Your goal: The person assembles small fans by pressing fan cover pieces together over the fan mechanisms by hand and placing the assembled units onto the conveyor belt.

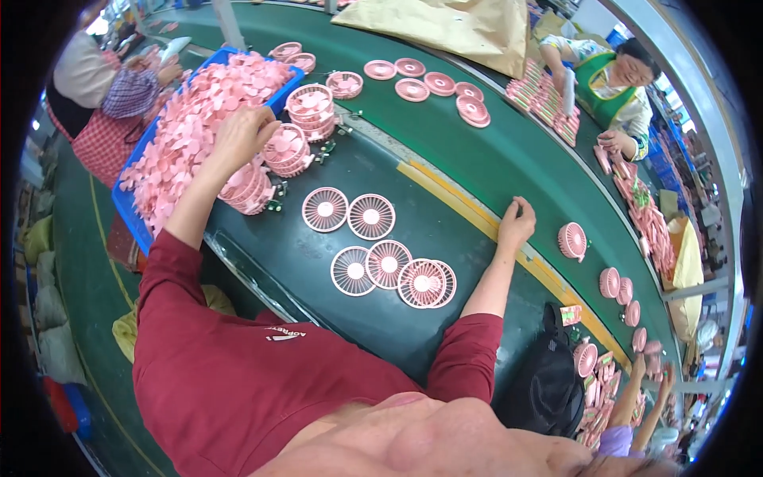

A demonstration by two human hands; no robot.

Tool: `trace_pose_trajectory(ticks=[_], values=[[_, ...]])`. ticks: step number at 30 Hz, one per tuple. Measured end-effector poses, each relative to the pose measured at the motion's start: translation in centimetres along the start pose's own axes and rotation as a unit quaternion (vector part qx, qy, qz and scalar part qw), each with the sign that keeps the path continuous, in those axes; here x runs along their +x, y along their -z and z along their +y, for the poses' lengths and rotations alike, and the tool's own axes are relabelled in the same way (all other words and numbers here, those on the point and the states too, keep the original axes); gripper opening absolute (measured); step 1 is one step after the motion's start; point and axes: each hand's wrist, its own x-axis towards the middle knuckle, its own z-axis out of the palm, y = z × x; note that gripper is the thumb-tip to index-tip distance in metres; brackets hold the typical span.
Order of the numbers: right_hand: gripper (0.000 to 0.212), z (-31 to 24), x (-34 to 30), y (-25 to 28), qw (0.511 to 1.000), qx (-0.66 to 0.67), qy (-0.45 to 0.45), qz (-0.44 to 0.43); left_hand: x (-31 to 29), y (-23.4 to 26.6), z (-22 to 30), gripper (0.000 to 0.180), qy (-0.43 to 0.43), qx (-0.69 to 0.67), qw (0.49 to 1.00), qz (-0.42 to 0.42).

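- Five pink fan grilles (373, 254) lay flat on the green bench, handy for picking.
- Left hand (242, 135) curled, gripping fan blades (191, 119) in the blue bin (127, 208) beyond the grilles.
- Right hand (517, 221) rested right of the grilles, fingertips pinched together, apparently empty.

A big tan paper sack (445, 28) lies crumpled at the far edge of the green belt (509, 151), top centre, its folds spilling toward the pink discs below it. A small card label (571, 315), red and yellow with a green patch, sits on the near side of the belt just right of the black bag (548, 374). More small cards (606, 359) of the same colours lie among the pink parts at lower right, too small to tell apart. No screens or signs show clearly.
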Motion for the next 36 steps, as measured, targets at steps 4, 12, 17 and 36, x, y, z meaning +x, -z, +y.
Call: trace_pose_trajectory(ticks=[4,12,17,36], values=[[0.013,0.5,-0.1,-0.1,1.000,-0.009,0.007,-0.004,-1.1,-2.9,6.1,0.014,-0.093,-0.154,0.983,0.045],[0.020,-0.7,-0.1,-0.5,0.995,-0.075,-0.010,-0.058,-0.7,-15.2,14.0,0.021,-0.176,-0.304,0.936,-0.018],[0.046,-0.4,2.0,-2.2,0.963,-0.217,-0.060,-0.150,-1.3,-18.8,16.0,0.010,-0.166,-0.378,0.910,-0.017],[0.068,-5.3,14.4,-23.1,0.879,-0.335,-0.040,-0.337,-1.6,-18.4,15.3,0.006,-0.144,-0.393,0.908,-0.023]])
